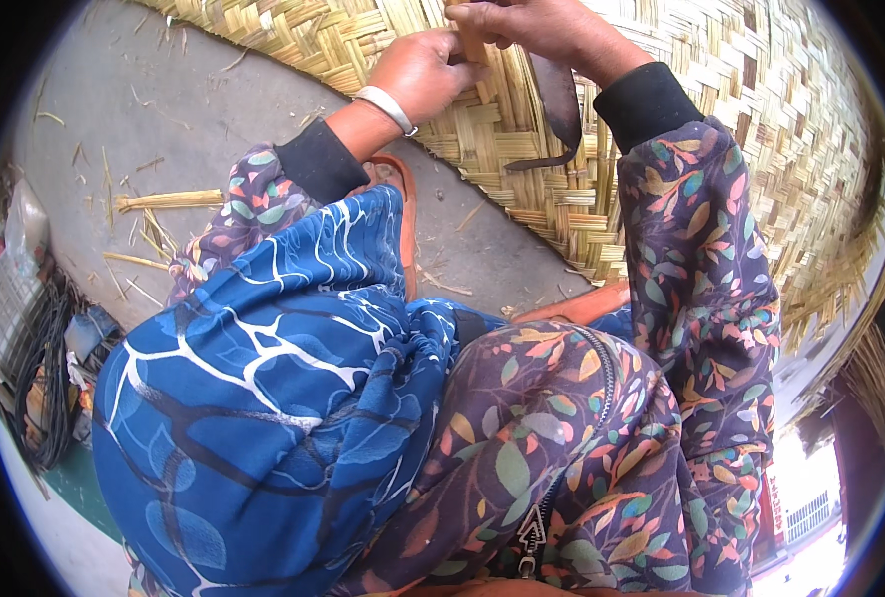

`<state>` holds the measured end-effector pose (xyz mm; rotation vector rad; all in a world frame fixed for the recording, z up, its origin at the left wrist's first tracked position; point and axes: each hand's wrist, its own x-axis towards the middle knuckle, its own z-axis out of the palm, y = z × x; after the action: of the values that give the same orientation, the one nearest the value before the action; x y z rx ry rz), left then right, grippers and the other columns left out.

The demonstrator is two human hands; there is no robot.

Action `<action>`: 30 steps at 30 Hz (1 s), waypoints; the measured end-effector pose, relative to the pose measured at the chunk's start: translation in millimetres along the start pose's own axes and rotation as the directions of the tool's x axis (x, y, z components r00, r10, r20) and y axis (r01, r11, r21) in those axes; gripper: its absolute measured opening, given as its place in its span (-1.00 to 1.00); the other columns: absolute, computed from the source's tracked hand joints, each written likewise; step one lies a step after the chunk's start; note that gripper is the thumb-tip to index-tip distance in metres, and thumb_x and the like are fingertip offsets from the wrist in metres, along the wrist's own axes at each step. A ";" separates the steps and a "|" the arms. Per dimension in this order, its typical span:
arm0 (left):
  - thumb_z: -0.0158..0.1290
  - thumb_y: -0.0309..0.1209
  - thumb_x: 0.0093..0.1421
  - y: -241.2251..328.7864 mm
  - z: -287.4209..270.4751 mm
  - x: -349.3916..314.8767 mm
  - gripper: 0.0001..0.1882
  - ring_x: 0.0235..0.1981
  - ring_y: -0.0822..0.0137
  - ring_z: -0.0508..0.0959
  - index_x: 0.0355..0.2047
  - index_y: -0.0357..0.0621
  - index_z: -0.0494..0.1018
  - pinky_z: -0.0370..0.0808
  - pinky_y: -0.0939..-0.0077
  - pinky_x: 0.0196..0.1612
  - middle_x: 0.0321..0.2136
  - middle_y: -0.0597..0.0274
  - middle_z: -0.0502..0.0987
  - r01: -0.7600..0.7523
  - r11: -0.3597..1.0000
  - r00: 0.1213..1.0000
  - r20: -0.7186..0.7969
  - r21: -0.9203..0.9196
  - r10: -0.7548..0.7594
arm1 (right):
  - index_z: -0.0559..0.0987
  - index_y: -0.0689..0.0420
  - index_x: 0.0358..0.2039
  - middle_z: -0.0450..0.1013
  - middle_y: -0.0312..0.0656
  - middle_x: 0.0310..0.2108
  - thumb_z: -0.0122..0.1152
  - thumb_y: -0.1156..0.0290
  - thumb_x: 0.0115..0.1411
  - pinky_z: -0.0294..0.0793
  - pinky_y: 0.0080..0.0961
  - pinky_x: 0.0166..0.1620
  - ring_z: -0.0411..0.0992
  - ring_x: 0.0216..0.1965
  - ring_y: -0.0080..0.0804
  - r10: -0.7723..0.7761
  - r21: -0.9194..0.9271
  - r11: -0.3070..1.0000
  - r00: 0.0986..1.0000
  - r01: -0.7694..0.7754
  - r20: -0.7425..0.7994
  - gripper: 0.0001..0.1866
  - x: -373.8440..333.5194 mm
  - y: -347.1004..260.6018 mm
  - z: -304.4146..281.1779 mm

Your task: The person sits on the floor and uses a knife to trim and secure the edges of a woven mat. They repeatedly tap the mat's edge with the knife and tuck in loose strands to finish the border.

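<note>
My left hand, with a pale band at the wrist, is closed on a flat tan strip near the top of the view. My right hand is closed just above it, its fingers pinched at the strip's upper part. Both hands are over a large woven mat of flat yellowish plant strips. Below my right hand, against the mat, is a dark tool with a curved, hooked end. Its upper end is hidden behind the hand, so whether I hold it is unclear.
The mat's edge runs diagonally across the grey floor, and its right side curves up. Loose straw stalks lie on the floor. At the far left are coiled dark cables and a crate. Orange shoes show beside my knees.
</note>
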<state>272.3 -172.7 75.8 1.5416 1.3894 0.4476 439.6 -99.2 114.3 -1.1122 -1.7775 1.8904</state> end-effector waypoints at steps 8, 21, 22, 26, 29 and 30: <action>0.22 -0.26 0.06 4.0 1.0 9.1 -0.73 -0.42 0.37 0.59 -0.26 -0.13 0.60 0.49 0.47 -0.27 -0.44 0.17 0.62 0.005 0.976 0.998 0.061 0.219 -0.019 | 0.51 0.24 -0.37 0.40 -0.36 -0.55 0.13 0.40 0.24 0.35 -0.62 -0.40 0.30 -0.48 -0.68 0.060 0.220 0.974 0.998 -0.052 -0.032 -0.84 -6.0 16.0 -2.1; 0.20 -0.17 0.05 9.2 6.1 -0.3 -0.70 -0.48 0.24 0.61 -0.34 -0.13 0.61 0.50 0.40 -0.32 -0.52 0.05 0.60 0.031 0.963 0.999 -0.033 0.267 -0.023 | 0.51 0.28 -0.33 0.43 -0.32 -0.56 0.12 0.41 0.24 0.37 -0.59 -0.39 0.33 -0.48 -0.64 0.077 0.107 0.991 0.997 -0.076 -0.003 -0.83 -3.2 13.6 1.7; 0.20 -0.18 0.05 9.5 5.5 1.4 -0.70 -0.49 0.24 0.61 -0.33 -0.13 0.61 0.50 0.40 -0.32 -0.52 0.06 0.60 0.027 0.951 1.000 -0.014 0.310 -0.023 | 0.51 0.28 -0.33 0.42 -0.34 -0.56 0.12 0.41 0.25 0.36 -0.59 -0.40 0.32 -0.49 -0.64 0.033 0.093 0.995 0.999 -0.029 -0.031 -0.83 -3.2 18.4 2.0; 0.20 -0.22 0.07 1.4 2.7 12.3 -0.72 -0.55 0.32 0.59 -0.31 -0.15 0.59 0.50 0.43 -0.37 -0.53 0.15 0.59 -0.011 0.931 0.997 0.077 0.365 -0.019 | 0.51 0.26 -0.34 0.40 -0.40 -0.55 0.13 0.40 0.24 0.35 -0.60 -0.42 0.29 -0.50 -0.66 0.001 0.098 0.995 0.998 0.005 -0.058 -0.84 3.2 31.9 -0.2; 0.19 -0.27 0.10 -0.1 -3.9 12.1 -0.75 -0.62 0.44 0.55 -0.34 -0.21 0.58 0.49 0.55 -0.49 -0.58 0.25 0.56 0.211 0.977 0.964 0.160 0.041 -0.214 | 0.52 0.27 -0.36 0.42 -0.37 -0.54 0.15 0.39 0.21 0.36 -0.58 -0.40 0.30 -0.49 -0.64 0.083 0.070 0.994 0.996 -0.080 -0.044 -0.83 10.2 31.6 -1.0; 0.18 -0.28 0.11 5.6 -6.6 12.0 -0.76 -0.64 0.48 0.53 -0.36 -0.23 0.58 0.48 0.59 -0.53 -0.59 0.29 0.54 0.326 0.939 0.930 0.215 -0.111 -0.298 | 0.53 0.27 -0.37 0.43 -0.35 -0.54 0.16 0.39 0.20 0.36 -0.58 -0.40 0.31 -0.48 -0.64 0.113 0.048 0.993 0.992 -0.110 -0.051 -0.82 12.0 31.1 -1.2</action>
<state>273.5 -158.4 79.5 1.1847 1.3848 0.1893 441.2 -95.5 81.2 -1.2581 -1.6673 1.9347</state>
